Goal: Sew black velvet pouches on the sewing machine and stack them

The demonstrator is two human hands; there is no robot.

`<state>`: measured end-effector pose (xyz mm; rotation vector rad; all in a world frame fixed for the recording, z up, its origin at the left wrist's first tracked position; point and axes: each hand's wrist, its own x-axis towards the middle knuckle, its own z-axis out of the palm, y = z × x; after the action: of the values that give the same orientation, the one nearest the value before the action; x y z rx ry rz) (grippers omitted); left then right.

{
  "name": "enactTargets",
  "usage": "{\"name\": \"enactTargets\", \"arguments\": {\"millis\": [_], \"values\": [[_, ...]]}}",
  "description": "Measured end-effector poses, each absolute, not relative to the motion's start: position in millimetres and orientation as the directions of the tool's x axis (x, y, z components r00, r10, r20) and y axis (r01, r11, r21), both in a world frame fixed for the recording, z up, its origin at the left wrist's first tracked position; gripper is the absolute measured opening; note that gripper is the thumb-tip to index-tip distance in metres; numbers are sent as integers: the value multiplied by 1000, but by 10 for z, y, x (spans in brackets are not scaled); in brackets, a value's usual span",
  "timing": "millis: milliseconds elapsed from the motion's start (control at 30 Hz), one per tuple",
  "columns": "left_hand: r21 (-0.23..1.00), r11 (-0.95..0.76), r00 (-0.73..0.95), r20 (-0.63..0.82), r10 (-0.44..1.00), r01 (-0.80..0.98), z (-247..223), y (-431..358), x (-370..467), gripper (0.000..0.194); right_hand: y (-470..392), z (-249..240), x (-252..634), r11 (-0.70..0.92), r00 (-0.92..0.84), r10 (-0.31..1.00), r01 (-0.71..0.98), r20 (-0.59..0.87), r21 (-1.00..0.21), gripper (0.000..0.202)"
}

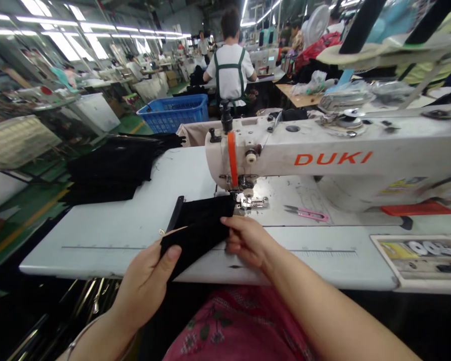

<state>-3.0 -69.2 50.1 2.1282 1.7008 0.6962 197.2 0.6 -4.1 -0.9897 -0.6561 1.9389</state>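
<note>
Black fabric piece point(201, 225), just one under work, lies on the white table point(128, 220) with its far end at the presser foot point(244, 200) of a single white DUKI sewing machine point(323, 155). Two hands work it. The left hand point(148, 281) is closed on the near corner of the piece, thumb on top and fingers beneath. The right hand point(248, 240) rests half curled, fingertips pressing the right edge of the cloth just before the foot.

One pair of pink thread snips point(308, 214) lies on the table to the right of the foot, apart from the cloth. One stack of black fabric point(113, 168) sits at the far left of the table, well apart. A tray point(421, 255) of small parts is set at the right edge. Beyond, one blue basket point(175, 111) stands on the floor, and a person in a white shirt point(231, 65) sits facing away.
</note>
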Motion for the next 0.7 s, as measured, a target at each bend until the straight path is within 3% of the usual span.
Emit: {"name": "enactTargets", "arguments": {"millis": [67, 133, 267, 367, 533, 700], "values": [[540, -279, 207, 191, 960, 794, 572, -645, -27, 36, -62, 7, 2017, -549, -398, 825, -391, -402, -739, 29], [514, -394, 363, 166, 917, 762, 579, -644, -20, 39, -299, -7, 2063, -565, -425, 806, -342, -413, -751, 34], [296, -701, 711, 90, 697, 649, 349, -801, 48, 61, -962, -272, 2120, -525, -404, 826, -298, -393, -797, 43], [167, -809, 804, 118, 583, 563, 109, -977, 129, 55, -1296, -489, 2143, -565, -355, 810, -263, -466, -782, 37], [209, -860, 814, 281, 509, 465, -51, -1135, 209, 29, -1393, -497, 2179, -563, -300, 816, -224, -494, -795, 25], [356, -791, 724, 331, 605, 498, -83, -1148, 249, 23, -1387, -454, 2204, -562, -334, 813, -234, -477, -794, 23]]}}
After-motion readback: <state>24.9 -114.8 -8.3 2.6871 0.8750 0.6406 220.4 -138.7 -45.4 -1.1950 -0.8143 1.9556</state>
